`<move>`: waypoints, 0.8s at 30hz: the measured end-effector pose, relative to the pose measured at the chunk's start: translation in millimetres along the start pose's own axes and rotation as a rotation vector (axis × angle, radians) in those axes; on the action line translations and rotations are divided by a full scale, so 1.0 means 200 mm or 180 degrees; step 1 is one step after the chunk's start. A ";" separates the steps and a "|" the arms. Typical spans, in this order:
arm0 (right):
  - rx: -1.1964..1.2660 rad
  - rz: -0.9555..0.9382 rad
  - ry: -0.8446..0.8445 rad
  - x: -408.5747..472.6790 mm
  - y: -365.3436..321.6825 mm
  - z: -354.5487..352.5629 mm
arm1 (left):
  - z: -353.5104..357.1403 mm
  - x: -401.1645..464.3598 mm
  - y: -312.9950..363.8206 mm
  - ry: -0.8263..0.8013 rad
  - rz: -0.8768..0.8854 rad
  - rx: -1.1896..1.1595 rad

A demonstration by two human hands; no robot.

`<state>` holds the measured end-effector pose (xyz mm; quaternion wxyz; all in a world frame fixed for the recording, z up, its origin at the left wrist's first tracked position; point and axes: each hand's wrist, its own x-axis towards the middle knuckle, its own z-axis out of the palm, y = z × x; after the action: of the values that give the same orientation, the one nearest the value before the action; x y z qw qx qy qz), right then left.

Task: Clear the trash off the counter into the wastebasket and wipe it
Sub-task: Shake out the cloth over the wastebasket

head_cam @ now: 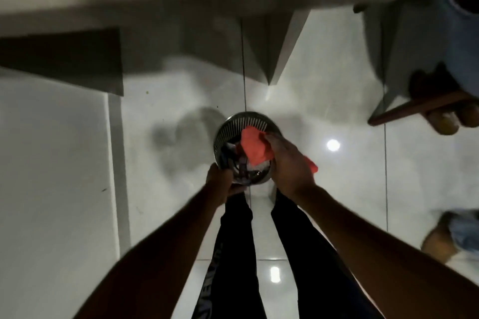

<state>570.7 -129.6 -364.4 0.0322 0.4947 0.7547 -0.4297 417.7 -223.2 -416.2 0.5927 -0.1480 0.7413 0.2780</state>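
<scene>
A round metal wastebasket [233, 124] with slotted walls stands on the glossy white floor in front of my feet, with crumpled trash [243, 168] lying inside it. My left hand [220, 181] grips the near left rim of the wastebasket. My right hand [287, 163] is closed on a red cloth [255, 147], which hangs over the basket's opening; a corner of the cloth sticks out to the right of my hand. The counter's white top [51, 163] fills the left side of the view.
A white counter or cabinet edge [116, 137] runs down the left. A grey cabinet base [274, 46] stands beyond the basket. At the right, another person in blue jeans [461, 33] holds a wooden stick [414, 109]; their foot [440, 238] rests on the floor.
</scene>
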 end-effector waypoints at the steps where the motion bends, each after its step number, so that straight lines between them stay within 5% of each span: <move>1: -0.0066 0.0020 -0.0002 0.04 0.04 0.03 | 0.01 0.07 0.00 -0.0031 -0.0005 0.0019; 12: -0.0126 0.0028 -0.0166 0.25 0.10 0.17 | 0.03 0.26 0.05 -0.0310 -0.0070 0.0306; 16: 0.0061 0.0119 -0.0009 0.16 -0.10 0.10 | 0.00 0.04 0.22 0.0115 0.0005 0.0819; 21: -0.0081 -0.0186 0.0330 -0.16 -0.44 -0.16 | -0.05 -0.58 0.53 -0.0270 0.1165 0.0438; 24: -0.0060 -0.0381 0.0714 -0.41 -0.71 -0.36 | -0.12 -1.01 0.65 -0.0508 0.2184 0.1266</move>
<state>529.4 -159.7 -194.1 -0.0734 0.4935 0.7858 -0.3656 378.7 -154.7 -187.9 0.5383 0.2475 0.7387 0.3214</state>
